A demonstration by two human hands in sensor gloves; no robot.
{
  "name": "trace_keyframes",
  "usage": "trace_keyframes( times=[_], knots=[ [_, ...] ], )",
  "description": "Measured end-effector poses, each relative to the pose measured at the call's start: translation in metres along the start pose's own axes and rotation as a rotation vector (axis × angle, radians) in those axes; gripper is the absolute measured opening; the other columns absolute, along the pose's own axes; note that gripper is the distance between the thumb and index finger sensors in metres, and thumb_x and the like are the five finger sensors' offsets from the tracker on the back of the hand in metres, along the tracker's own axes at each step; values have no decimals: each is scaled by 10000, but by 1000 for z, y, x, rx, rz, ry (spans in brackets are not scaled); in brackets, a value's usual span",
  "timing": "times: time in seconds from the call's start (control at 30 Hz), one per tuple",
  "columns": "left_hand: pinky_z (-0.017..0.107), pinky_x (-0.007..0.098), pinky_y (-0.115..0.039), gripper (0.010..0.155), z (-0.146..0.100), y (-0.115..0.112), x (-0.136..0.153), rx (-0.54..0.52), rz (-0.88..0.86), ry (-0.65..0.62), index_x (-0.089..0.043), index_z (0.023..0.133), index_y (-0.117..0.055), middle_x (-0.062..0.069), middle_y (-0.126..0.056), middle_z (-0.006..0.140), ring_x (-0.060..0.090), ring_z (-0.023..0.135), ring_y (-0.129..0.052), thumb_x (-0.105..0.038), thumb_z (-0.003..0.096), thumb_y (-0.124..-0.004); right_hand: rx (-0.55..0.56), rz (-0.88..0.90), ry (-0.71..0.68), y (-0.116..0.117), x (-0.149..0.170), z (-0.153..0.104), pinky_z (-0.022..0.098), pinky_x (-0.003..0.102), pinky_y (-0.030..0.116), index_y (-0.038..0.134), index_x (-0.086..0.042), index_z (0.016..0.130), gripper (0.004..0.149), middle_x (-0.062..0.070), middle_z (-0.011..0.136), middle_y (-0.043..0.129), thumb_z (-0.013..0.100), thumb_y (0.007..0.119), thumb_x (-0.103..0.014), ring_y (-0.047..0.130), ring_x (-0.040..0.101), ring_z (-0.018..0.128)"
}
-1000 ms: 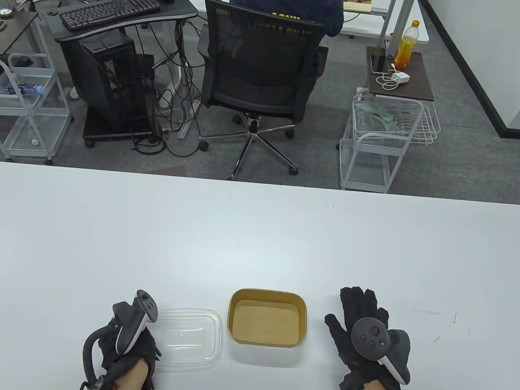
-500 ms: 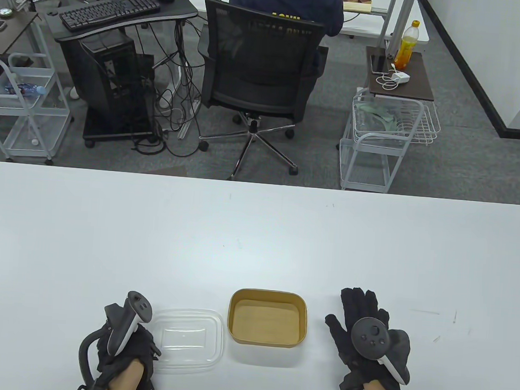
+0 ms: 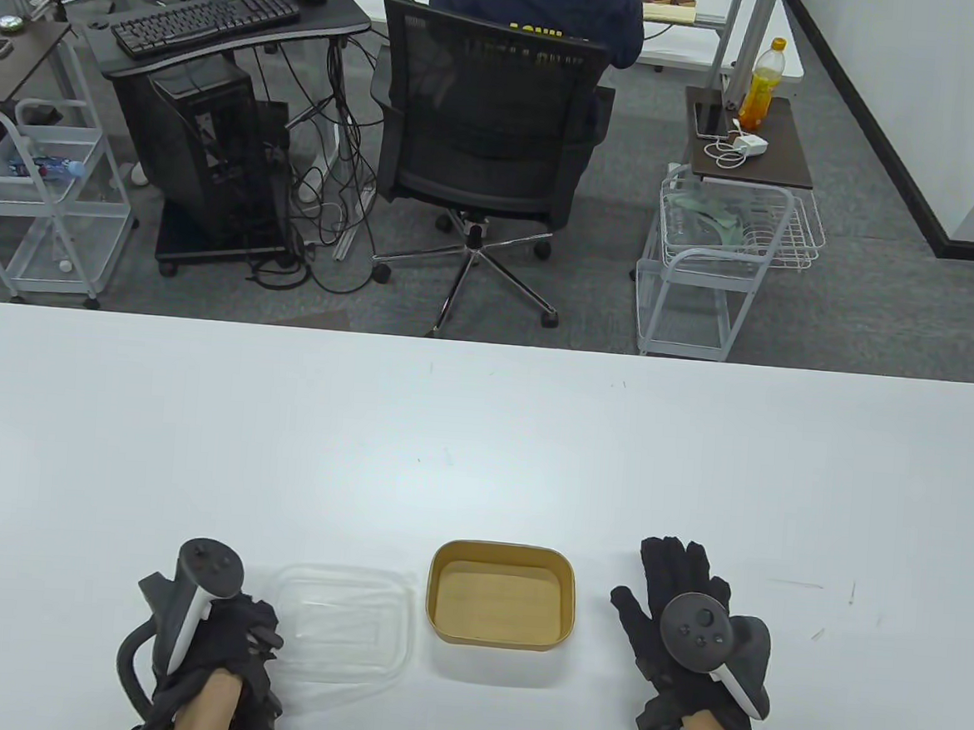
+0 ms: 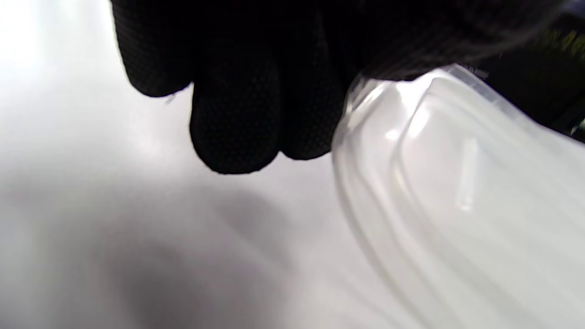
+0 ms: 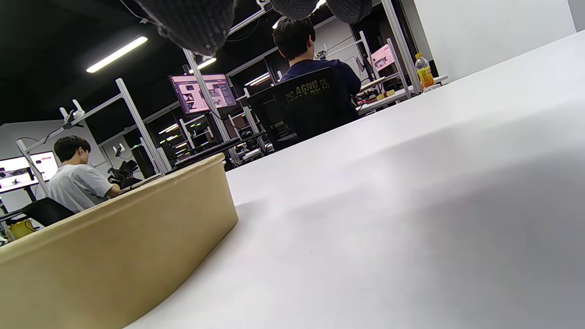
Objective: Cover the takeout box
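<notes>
Leftward since earlier, left hand (image 3: 222, 642) grips clear lid (image 3: 342, 622); right hand (image 3: 686, 621) rests spread.

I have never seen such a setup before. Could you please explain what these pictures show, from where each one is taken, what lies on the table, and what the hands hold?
These are a person's two hands in black sensor gloves, each with a tracker strapped on its back. One camera looks down at the white table; one sits on each wrist. On the table stands an open brown takeout box, with a clear plastic lid beside it. The left hand grips the lid's edge; its wrist view shows this close up. The right hand lies flat beside the box, holding nothing.
</notes>
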State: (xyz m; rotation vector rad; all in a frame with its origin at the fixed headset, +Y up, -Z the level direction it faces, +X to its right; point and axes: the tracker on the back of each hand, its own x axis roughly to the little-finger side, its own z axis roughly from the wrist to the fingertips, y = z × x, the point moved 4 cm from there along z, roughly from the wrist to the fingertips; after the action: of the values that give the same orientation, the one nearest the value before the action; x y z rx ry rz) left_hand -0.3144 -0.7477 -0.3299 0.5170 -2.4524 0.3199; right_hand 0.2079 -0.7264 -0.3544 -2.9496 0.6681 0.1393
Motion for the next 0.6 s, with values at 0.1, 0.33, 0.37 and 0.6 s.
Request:
trace_keyframes(
  times=[0.1, 0.33, 0.37, 0.6],
  knots=[
    [495, 381, -845, 391, -8, 23, 7, -85, -108, -20, -263, 677, -845, -54, -1071, 550, 154, 454, -1099, -501, 368, -830, 2, 1, -6, 1, -1, 0, 668, 788, 392, 465, -53, 1145, 706, 302, 1181, 449, 608, 684, -456, 376, 550, 1069],
    [494, 373, -846, 390, -34, 52, -4, -224, -281, -145, -266, 681, -842, -57, -1069, 545, 148, 448, -1096, -506, 373, -828, 46, 12, -102, -2, -19, -1, 631, 786, 452, 495, -4, 1125, 709, 347, 1139, 504, 608, 682, -454, 450, 574, 1028],
    [495, 371, -846, 391, -37, 51, -11, -216, -311, -178, -268, 681, -841, -60, -1069, 546, 145, 448, -1096, -508, 373, -826, 62, 16, -137, -4, -25, -2, 620, 781, 478, 507, 8, 1117, 706, 356, 1124, 530, 609, 682, -451, 483, 580, 1011],
    [512, 356, -843, 390, -56, 18, -67, -115, -353, -349, -289, 685, -831, -79, -1062, 558, 128, 467, -1092, -520, 371, -817, 24, 242, -261, 0, -68, -7, 566, 695, 689, 562, 69, 1084, 730, 387, 1014, 722, 610, 665, -477, 752, 575, 871]
  ],
)
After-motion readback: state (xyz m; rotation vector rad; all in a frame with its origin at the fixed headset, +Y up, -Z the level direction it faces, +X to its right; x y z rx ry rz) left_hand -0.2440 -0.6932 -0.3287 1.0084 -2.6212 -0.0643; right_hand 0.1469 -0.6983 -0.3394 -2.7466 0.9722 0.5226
